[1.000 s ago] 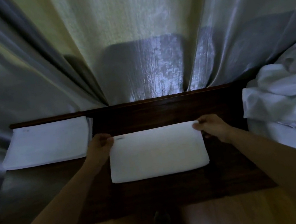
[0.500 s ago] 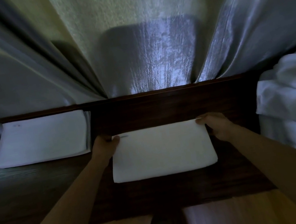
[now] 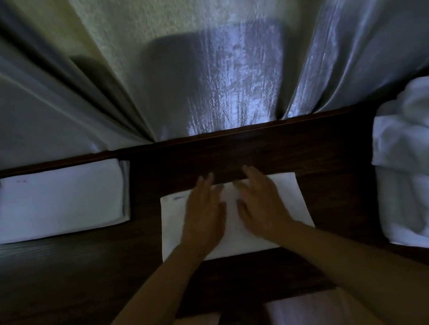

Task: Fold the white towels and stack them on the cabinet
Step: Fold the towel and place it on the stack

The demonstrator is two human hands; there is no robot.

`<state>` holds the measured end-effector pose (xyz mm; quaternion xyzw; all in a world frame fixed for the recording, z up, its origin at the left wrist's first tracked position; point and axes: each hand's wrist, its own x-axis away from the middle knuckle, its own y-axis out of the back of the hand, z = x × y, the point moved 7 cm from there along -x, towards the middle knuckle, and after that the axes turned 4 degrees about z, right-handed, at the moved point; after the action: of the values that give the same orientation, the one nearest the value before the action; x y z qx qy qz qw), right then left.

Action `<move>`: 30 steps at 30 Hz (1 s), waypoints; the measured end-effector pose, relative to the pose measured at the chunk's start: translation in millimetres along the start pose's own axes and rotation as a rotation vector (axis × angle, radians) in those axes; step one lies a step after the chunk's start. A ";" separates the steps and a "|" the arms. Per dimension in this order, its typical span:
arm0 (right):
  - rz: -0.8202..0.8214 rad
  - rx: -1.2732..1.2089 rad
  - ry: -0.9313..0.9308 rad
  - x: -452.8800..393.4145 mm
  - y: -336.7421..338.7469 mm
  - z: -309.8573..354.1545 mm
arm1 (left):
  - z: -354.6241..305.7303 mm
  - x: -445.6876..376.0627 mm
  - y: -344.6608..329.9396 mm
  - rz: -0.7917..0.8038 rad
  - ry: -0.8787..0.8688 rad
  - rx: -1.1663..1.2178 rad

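1. Head view: my left hand [image 3: 204, 214] and right hand [image 3: 260, 205] lie flat, side by side, on the folded white terry towel [image 3: 290, 206], fingers straight and gripping nothing, I judge to press the fold smooth.
2. That towel sits mid-top on the dark wooden cabinet [image 3: 234, 153], squared to me so both palms reach it.
3. The stack of folded white towels [image 3: 59, 203] waits at the cabinet's left end, well apart, where I judge this one goes.
4. The crumpled pile of unfolded white towels [image 3: 426, 157] lies at my right, near for the next pick.
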<state>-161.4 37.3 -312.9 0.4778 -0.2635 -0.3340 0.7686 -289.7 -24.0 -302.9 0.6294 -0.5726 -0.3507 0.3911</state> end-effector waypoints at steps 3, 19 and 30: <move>0.164 0.218 0.022 5.0 -39.9 2.9 | -5.9 3.6 -44.3 0.282 -0.018 -0.220; 0.061 0.274 0.005 13.9 -8.6 -84.2 | 71.0 10.3 -20.1 0.265 0.112 -0.322; 0.112 0.308 0.089 30.5 -51.3 -22.0 | 16.4 39.9 -57.1 0.260 0.014 -0.330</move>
<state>-139.5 9.8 -365.9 0.5890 -0.3034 -0.2246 0.7145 -274.9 -62.9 -361.0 0.4800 -0.5811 -0.3817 0.5350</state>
